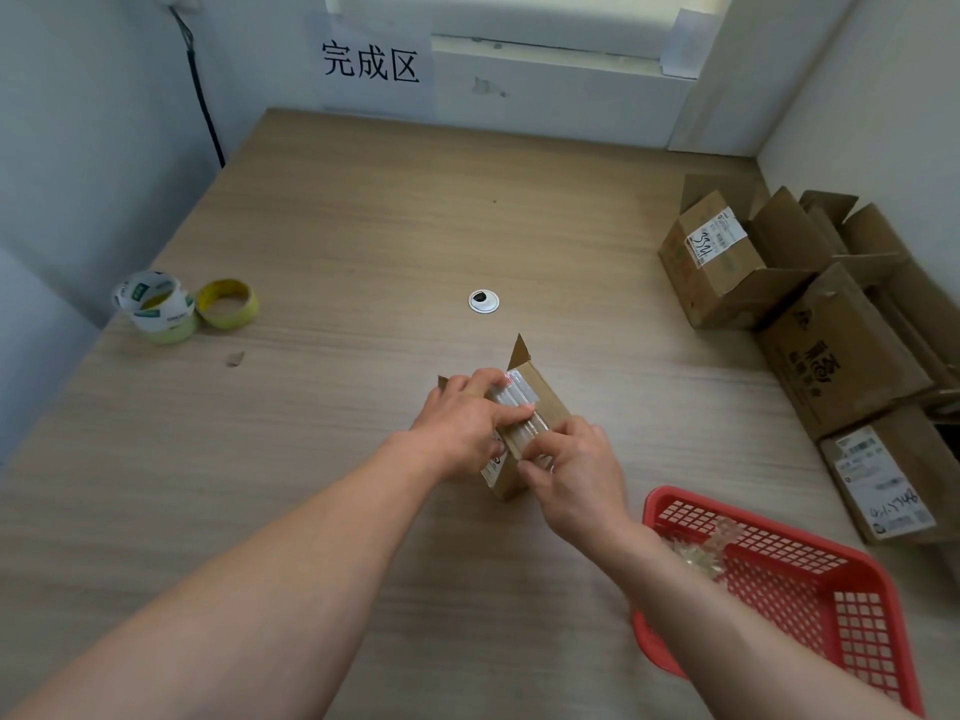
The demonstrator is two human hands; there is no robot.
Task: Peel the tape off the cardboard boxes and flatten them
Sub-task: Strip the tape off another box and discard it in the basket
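Observation:
A small brown cardboard box point(548, 394) stands near the middle of the wooden table point(337, 241), one flap pointing up at its far end. Shiny clear tape point(514, 394) runs across its top face. My left hand point(462, 423) grips the box from the left, fingers laid over the taped top. My right hand point(576, 475) is at the near end of the box and pinches the tape's edge between thumb and fingertips.
Several open cardboard boxes point(722, 262) with shipping labels are piled along the right edge. A red plastic basket point(810, 610) with crumpled clear tape in it sits at the near right. Tape rolls point(176, 306) lie at the left. A cable grommet point(483, 301) is set in the tabletop.

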